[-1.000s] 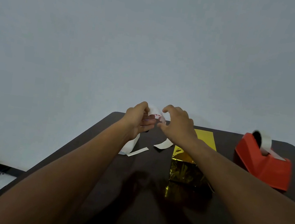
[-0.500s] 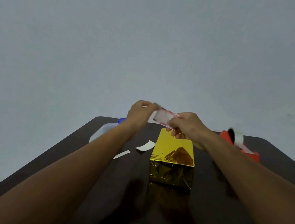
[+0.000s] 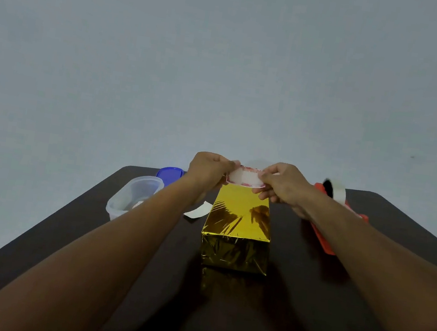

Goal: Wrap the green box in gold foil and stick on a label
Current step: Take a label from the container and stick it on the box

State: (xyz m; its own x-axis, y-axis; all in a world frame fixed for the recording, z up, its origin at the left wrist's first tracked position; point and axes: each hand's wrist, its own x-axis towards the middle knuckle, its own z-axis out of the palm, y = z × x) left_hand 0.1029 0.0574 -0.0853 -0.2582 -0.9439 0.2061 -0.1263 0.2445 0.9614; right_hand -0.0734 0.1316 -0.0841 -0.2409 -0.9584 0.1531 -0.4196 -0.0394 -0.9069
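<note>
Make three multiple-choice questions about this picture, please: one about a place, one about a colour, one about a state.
1. Where is the clear plastic container relative to the gold-wrapped box?
A. On the person's left of it
B. On top of it
C. On the person's right of it

2. What colour is the tape dispenser?
A. Blue
B. Red
C. White

3. What is the state of the label?
A. Stuck flat on the near side of the box
B. Lying on the table
C. Held in the air by both hands

Answers:
1. A: the container stands at the left table edge, apart from the box.
2. B: its body is red, with a white tape roll on it.
3. C: the left hand and the right hand each pinch one end, above the box's far edge.
</note>
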